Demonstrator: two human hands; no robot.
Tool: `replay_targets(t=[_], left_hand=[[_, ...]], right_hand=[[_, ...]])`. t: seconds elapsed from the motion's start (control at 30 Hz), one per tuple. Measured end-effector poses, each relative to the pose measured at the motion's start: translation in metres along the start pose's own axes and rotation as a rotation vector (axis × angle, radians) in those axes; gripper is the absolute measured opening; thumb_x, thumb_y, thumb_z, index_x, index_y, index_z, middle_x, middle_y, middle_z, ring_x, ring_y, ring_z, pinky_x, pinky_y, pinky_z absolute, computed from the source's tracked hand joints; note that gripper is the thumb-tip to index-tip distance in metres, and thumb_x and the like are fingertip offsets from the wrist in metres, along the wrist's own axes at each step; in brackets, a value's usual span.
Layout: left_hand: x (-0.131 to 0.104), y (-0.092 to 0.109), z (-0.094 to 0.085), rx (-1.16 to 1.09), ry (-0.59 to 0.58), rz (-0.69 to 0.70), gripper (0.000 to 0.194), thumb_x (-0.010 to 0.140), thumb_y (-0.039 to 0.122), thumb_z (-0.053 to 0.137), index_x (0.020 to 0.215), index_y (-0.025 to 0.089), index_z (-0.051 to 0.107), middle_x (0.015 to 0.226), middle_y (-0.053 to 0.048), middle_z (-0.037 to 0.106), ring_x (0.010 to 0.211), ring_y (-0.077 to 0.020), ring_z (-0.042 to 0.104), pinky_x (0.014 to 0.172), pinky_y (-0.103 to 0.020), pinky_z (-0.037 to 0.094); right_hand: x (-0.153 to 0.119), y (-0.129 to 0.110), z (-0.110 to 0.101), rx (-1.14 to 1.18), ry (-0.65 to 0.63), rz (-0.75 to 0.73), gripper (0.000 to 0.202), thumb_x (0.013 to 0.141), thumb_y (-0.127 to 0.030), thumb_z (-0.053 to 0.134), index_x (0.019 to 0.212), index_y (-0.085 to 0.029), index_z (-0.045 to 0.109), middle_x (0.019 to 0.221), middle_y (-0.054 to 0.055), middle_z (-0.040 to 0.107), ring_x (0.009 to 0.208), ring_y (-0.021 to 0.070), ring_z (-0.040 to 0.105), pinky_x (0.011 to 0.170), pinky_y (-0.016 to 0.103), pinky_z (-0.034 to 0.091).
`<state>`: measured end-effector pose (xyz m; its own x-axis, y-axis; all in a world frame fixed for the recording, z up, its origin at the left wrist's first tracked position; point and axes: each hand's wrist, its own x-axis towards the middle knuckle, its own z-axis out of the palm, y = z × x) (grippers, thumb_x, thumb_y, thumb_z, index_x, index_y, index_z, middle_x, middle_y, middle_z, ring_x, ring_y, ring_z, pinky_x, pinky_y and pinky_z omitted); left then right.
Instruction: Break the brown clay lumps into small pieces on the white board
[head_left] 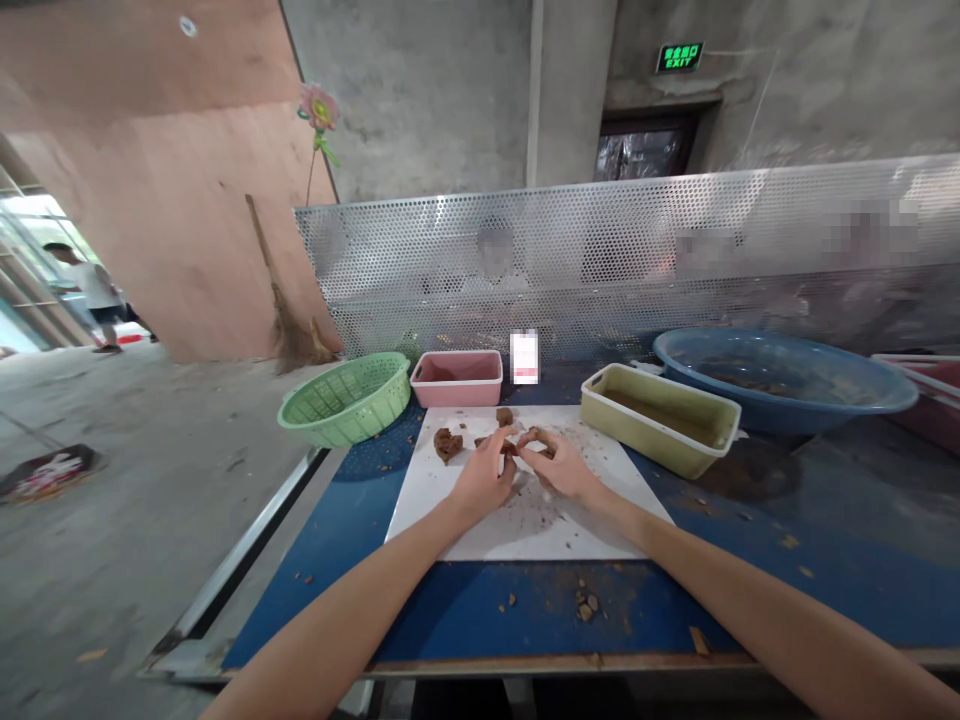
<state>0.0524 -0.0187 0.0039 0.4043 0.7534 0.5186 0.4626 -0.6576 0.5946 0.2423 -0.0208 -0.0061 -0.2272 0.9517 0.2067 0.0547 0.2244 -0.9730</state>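
Observation:
Over a white board [480, 535] on the blue table, my left hand [486, 470] and my right hand [561, 464] meet with curled fingers. Between the fingertips is a small piece of brown clay [510, 449], partly hidden by them. Left of my left hand lies a rough lump of clay [448, 444]. A smaller clay block [504, 416] sits just beyond the fingers. Brown crumbs are scattered across the board around both hands.
Behind the board stand a green basket [360, 408] and a pink bin [457, 391]. On the right are a yellow-green bin [649, 430] and a wide blue basin [780, 395]. A perforated metal screen [420, 260] lines the table's back. Another person [94, 290] stands far left.

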Motion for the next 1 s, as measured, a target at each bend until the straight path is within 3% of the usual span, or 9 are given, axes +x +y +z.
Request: replay_targets(t=[0.17,0.3,0.47,0.57,0.67,0.77,0.87,0.93,1.0], left_hand=[[0.000,-0.001,0.001,-0.004,-0.012,-0.001,0.048,0.093,0.009,0.050,0.139,0.022,0.051,0.105,-0.006,0.075,0.103,-0.0237,0.071,0.098,-0.039,0.053],[0.000,-0.002,0.002,-0.005,-0.009,0.006,0.047,0.094,0.010,0.050,0.140,0.022,0.050,0.105,-0.007,0.075,0.102,-0.0237,0.071,0.097,-0.040,0.053],[0.000,-0.001,0.001,0.001,-0.026,0.010,0.046,0.094,0.011,0.049,0.140,0.020,0.049,0.106,-0.009,0.075,0.103,-0.0244,0.071,0.098,-0.041,0.053],[0.000,0.001,0.000,-0.010,-0.019,0.009,0.047,0.094,0.011,0.049,0.141,0.021,0.050,0.108,-0.008,0.075,0.103,-0.0242,0.071,0.099,-0.040,0.053],[0.000,0.001,-0.001,-0.008,-0.016,0.008,0.047,0.094,0.011,0.050,0.140,0.021,0.051,0.107,-0.008,0.075,0.102,-0.0248,0.071,0.099,-0.041,0.053],[0.000,0.001,0.000,-0.006,-0.011,-0.003,0.044,0.094,0.012,0.051,0.138,0.021,0.051,0.109,-0.009,0.075,0.100,-0.0252,0.071,0.093,-0.040,0.054],[0.000,0.000,0.001,-0.018,0.005,-0.001,0.047,0.093,0.011,0.051,0.139,0.021,0.050,0.108,-0.008,0.075,0.101,-0.0243,0.071,0.095,-0.040,0.054],[0.000,-0.001,0.002,-0.026,0.011,0.001,0.049,0.093,0.009,0.050,0.141,0.021,0.047,0.105,-0.007,0.075,0.101,-0.0235,0.071,0.098,-0.040,0.053],[0.000,-0.002,0.003,-0.028,0.007,0.005,0.051,0.092,0.009,0.050,0.141,0.021,0.046,0.104,-0.007,0.075,0.102,-0.0231,0.071,0.099,-0.041,0.052]], right_hand=[[-0.002,0.001,0.004,0.071,0.065,0.084,0.034,0.085,-0.031,0.064,0.111,-0.030,0.043,0.052,-0.017,0.037,0.033,0.0078,0.027,0.036,0.020,0.026],[-0.006,-0.010,0.003,0.114,0.054,0.095,0.036,0.079,-0.025,0.059,0.111,-0.030,0.043,0.052,-0.017,0.035,0.036,0.0079,0.025,0.037,0.018,0.025],[-0.007,-0.015,0.001,0.206,-0.027,0.089,0.035,0.082,-0.027,0.055,0.116,-0.030,0.047,0.049,-0.017,0.033,0.038,0.0083,0.020,0.039,0.020,0.028],[-0.003,-0.011,0.002,0.245,-0.066,0.002,0.039,0.080,-0.027,0.057,0.119,-0.028,0.050,0.053,-0.014,0.046,0.043,0.0107,0.038,0.047,0.024,0.043],[0.001,-0.009,0.003,0.293,-0.078,-0.108,0.045,0.074,-0.023,0.064,0.118,-0.026,0.055,0.076,-0.005,0.066,0.067,0.0155,0.063,0.066,0.031,0.057],[0.002,-0.012,0.002,0.310,-0.029,-0.150,0.044,0.076,-0.024,0.073,0.118,-0.026,0.059,0.099,0.002,0.072,0.083,0.0192,0.072,0.079,0.038,0.062],[-0.001,-0.019,-0.001,0.276,0.032,-0.118,0.038,0.088,-0.044,0.075,0.118,-0.025,0.061,0.086,0.001,0.073,0.064,0.0178,0.071,0.060,0.033,0.061],[-0.004,-0.022,-0.003,0.232,0.048,-0.071,0.042,0.092,-0.057,0.071,0.113,-0.022,0.063,0.060,-0.005,0.064,0.039,0.0136,0.055,0.038,0.026,0.045],[-0.007,-0.025,-0.004,0.204,0.049,-0.026,0.050,0.094,-0.067,0.063,0.106,-0.019,0.067,0.045,-0.008,0.053,0.027,0.0107,0.038,0.029,0.024,0.030]])
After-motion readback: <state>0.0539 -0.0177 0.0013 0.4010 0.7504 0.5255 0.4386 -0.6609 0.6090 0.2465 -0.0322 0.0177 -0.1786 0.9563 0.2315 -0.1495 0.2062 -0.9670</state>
